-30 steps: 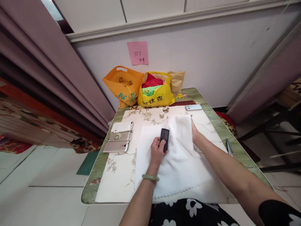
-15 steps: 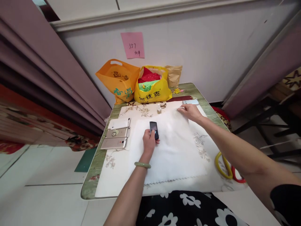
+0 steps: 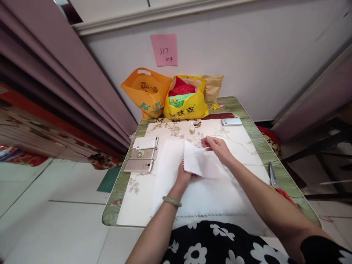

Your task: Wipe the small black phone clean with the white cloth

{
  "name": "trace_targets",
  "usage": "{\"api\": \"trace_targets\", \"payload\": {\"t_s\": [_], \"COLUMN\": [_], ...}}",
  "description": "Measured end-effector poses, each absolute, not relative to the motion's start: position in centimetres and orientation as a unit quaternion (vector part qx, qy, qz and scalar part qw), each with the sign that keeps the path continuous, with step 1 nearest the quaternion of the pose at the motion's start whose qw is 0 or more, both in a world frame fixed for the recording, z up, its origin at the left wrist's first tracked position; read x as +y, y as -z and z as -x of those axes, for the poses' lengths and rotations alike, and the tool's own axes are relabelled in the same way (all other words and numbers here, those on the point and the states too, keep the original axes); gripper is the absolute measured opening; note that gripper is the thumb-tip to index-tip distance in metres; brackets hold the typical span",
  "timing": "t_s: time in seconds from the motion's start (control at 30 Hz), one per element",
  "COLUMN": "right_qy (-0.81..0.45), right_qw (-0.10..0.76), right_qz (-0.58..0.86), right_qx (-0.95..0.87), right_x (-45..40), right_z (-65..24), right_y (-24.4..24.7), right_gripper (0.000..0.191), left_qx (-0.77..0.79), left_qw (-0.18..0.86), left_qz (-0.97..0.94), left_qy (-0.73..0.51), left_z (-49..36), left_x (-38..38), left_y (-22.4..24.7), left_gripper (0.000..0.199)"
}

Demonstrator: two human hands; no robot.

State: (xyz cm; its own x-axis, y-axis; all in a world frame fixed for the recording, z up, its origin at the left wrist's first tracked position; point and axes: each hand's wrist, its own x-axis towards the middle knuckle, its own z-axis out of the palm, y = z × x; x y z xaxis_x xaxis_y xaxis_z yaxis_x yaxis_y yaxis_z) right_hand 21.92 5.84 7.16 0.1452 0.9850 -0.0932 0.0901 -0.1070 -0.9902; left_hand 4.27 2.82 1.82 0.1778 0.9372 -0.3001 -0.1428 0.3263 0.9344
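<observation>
A white cloth (image 3: 176, 194) with a zigzag-cut edge lies on the table, and its far right part is folded over my left hand (image 3: 183, 176). That hand is closed beneath the flap, where it held a black keypad mobile phone half a second ago; the phone is now covered by the cloth. A green bangle (image 3: 172, 201) circles my left wrist. My right hand (image 3: 216, 147) hovers just right of the folded flap, fingers bent and a little apart, with nothing visible in them.
Three smartphones (image 3: 141, 154) lie in a column at the left. A silver phone (image 3: 231, 121) lies far right, a small bottle (image 3: 191, 128) at the back. Red-handled scissors (image 3: 275, 183) are near my right forearm. An orange bag (image 3: 145, 91) and a yellow bag (image 3: 187, 110) stand behind.
The cloth's far right part has been drawn over the mobile phone and my left hand. My right hand has come back toward me from the cloth's far corner. The view has shifted slightly.
</observation>
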Motion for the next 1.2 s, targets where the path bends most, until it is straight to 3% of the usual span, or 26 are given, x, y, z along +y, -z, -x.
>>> {"api": "trace_targets", "payload": {"t_s": [0.07,0.17,0.3,0.43,0.53,0.63,0.77,1.0,1.1,1.2], "right_qy": [-0.396,-0.357,-0.231,-0.211,-0.215,-0.216,-0.224,-0.300,-0.194,-0.137], "right_qw": [0.453,0.400,0.335,0.262,0.199,0.172,0.232,0.468,0.472,0.391], "right_qz": [0.667,0.671,0.717,0.748,0.764,0.778,0.780,0.669,0.628,0.546], "right_qx": [-0.440,-0.513,-0.566,-0.573,-0.575,-0.564,-0.537,-0.494,-0.588,-0.728], "right_x": [6.5,6.5,5.3,5.5,6.8,7.7,7.9,6.8,4.8,2.5], "right_z": [-20.9,-18.3,-15.2,-15.0,-15.7,-16.1,-16.5,-18.8,-19.8,-20.0], "right_y": [-5.4,-4.1,-3.9,-3.3,-2.8,-2.5,-1.8,-1.3,-2.9,-4.0], "right_gripper": [0.045,0.049,0.056,0.044,0.051,0.058,0.060,0.060,0.054,0.052], "left_qx": [0.486,0.464,0.452,0.487,0.509,0.494,0.465,0.504,0.529,0.544], "left_qw": [0.657,0.657,0.655,0.666,0.648,0.644,0.650,0.660,0.679,0.671], "left_qz": [-0.393,-0.402,-0.429,-0.434,-0.452,-0.455,-0.454,-0.379,-0.338,-0.324], "left_qy": [-0.421,-0.437,-0.427,-0.361,-0.343,-0.367,-0.393,-0.407,-0.380,-0.384], "left_z": [-4.1,-3.8,-3.4,-3.5,-3.7,-3.8,-3.7,-3.6,-3.5,-3.4], "left_x": [2.8,2.8,2.8,2.7,2.5,2.2,2.0,2.6,3.3,3.7], "left_y": [-2.1,-2.6,-2.7,-1.8,-1.3,-1.3,-1.7,-2.1,-2.6,-3.1], "left_gripper": [0.033,0.044,0.041,0.028,0.020,0.028,0.042,0.033,0.037,0.038]}}
